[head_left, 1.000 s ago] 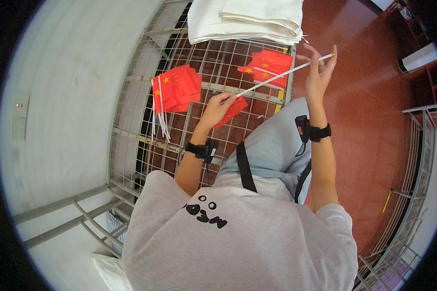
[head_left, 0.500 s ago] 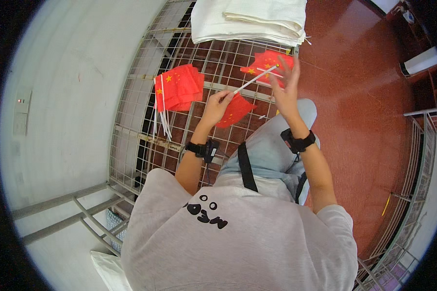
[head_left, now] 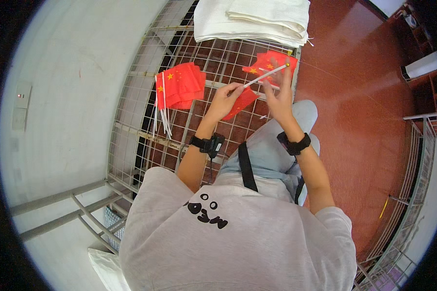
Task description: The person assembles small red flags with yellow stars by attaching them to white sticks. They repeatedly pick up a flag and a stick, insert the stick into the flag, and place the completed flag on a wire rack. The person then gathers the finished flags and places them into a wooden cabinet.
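Note:
My left hand (head_left: 223, 103) is closed on a small red flag (head_left: 243, 103) with yellow stars. The flag's white stick points up to the right from my fingers, tipped by a yellowish knob, and its cloth hangs below the hand. Beside the stick's tip is my right hand (head_left: 279, 99), its fingers apart and slightly blurred, holding nothing. Behind that hand lies a group of similar red flags (head_left: 262, 62), partly covered by the stick and fingers. To the left, a stack of red flags (head_left: 184, 85) rests with its white sticks pointing toward me.
The flags lie on a wire-mesh bed frame (head_left: 145, 109) against a pale wall (head_left: 68, 126). Folded white cloth (head_left: 252, 29) sits at its far end. A small white scrap (head_left: 262, 117) is near my knee. Reddish floor (head_left: 359, 126) extends to the right.
My left hand has moved slightly up and right with the flag. My right hand has shifted a little left and down, its fingers still spread near the stick's tip.

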The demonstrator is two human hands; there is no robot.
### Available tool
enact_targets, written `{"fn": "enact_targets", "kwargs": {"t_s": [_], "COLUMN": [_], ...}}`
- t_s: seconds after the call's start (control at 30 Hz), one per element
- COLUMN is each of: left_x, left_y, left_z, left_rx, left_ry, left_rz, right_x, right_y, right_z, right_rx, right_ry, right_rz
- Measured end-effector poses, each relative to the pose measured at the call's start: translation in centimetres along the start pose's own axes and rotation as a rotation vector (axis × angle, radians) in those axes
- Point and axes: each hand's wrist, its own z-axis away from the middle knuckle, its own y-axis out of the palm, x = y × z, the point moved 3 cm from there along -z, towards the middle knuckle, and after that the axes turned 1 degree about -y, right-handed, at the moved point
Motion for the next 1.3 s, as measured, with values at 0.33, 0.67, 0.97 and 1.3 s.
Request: {"fn": "enact_targets", "kwargs": {"t_s": [0.33, 0.67, 0.97, 1.3], "left_x": [1.0, -0.4, 2.5, 12.4], "left_y": [0.3, 0.0, -3.3, -19.1], "left_z": [-0.2, 0.3, 2.6, 6.0], "left_rx": [0.01, 0.027, 0.071, -0.665], "left_ry": [0.034, -0.035, -0.097, -0.248], "left_rz": [-0.055, 0.11, -0.197, -0.498], "right_x": [-0.1, -1.1, -4.0, -8.2], "right_y": [-0.1, 2.2, 0.6, -0.4], "right_z": [0.5, 0.9, -1.3, -5.3], "right_rx": [0.215, 0.305, 0.144, 0.154], "right_ry": [-0.082, 0.049, 0.184, 0.288], "right_rz": [0.181, 0.223, 0.071, -0.027]}}
